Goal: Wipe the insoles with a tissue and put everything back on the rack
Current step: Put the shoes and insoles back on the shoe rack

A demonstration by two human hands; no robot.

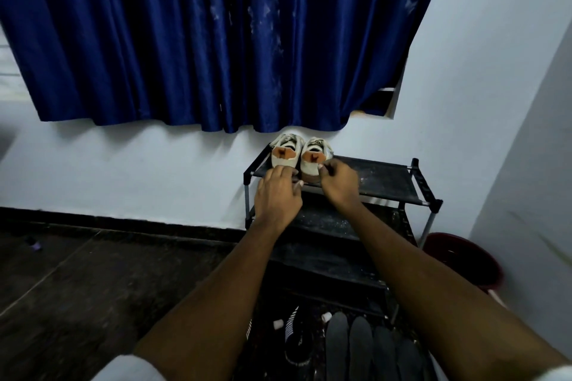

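Directly ahead: a pair of white lace-up sneakers with orange heel patches (301, 155) stands side by side at the left end of the top shelf of a black metal-framed shoe rack (387, 179), toes towards the white wall (123, 170).
Your left hand (278, 192): fingers reach forward, tips touching the left sneaker's heel, gripping nothing.
Your right hand (339, 182): fingers curl against the right sneaker's heel; whether they grip it cannot be told.
Insoles: several dark flat insoles (360, 346) lie side by side on the floor (93, 272) at the rack's foot, nearest you.
Above: a deep blue satin curtain (185, 40).
Right: a maroon plastic bucket (464, 260) beside the rack.
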